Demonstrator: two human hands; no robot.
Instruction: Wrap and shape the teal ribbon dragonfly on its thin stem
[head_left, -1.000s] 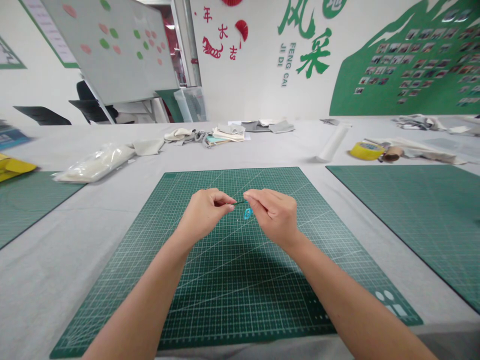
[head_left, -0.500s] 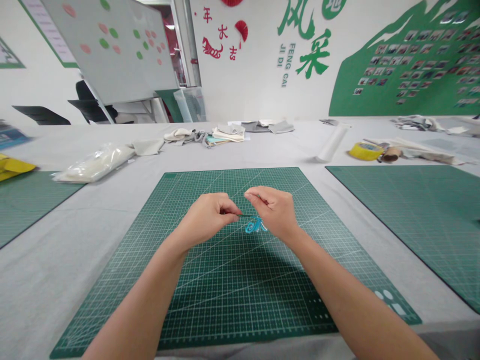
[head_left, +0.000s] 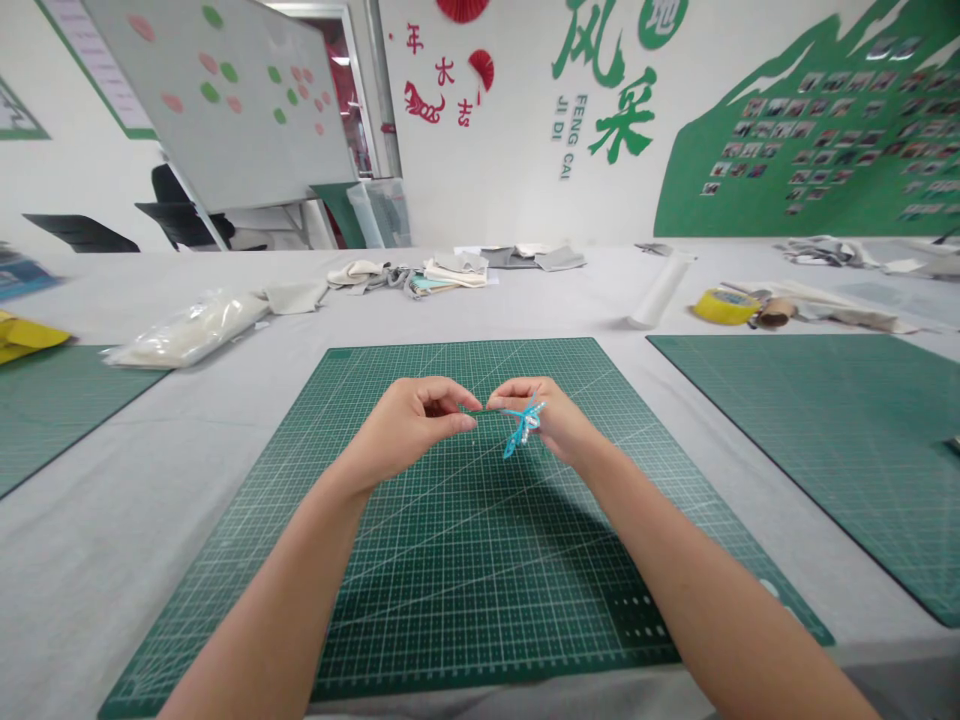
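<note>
A small turquoise ornament with white bead-like dots point(head_left: 525, 428) hangs by a thin dark stem just above the green cutting mat point(head_left: 465, 560). My right hand point(head_left: 544, 415) pinches the stem close to the ornament, thumb and forefinger together, and the ornament dangles in front of its palm. From the other side, my left hand point(head_left: 420, 425) has its thumb and forefinger around the stem's far end, with a slim gap between the tips. The two hands' fingertips nearly meet. Whether the ornament is wire, thread or beadwork is too small to tell.
More cutting mats lie at the right point(head_left: 817, 430) and left point(head_left: 67, 410). Behind are a plastic-wrapped white bundle point(head_left: 187, 328), folded cloth pieces point(head_left: 457, 268), a white roll point(head_left: 661, 290), yellow tape point(head_left: 726, 306) and a cardboard tube point(head_left: 776, 313) on the pale tablecloth.
The ornament has swung and turned, now hanging in front of my right palm. My right fingertips have come down to the stem. My left thumb and forefinger have spread slightly.
</note>
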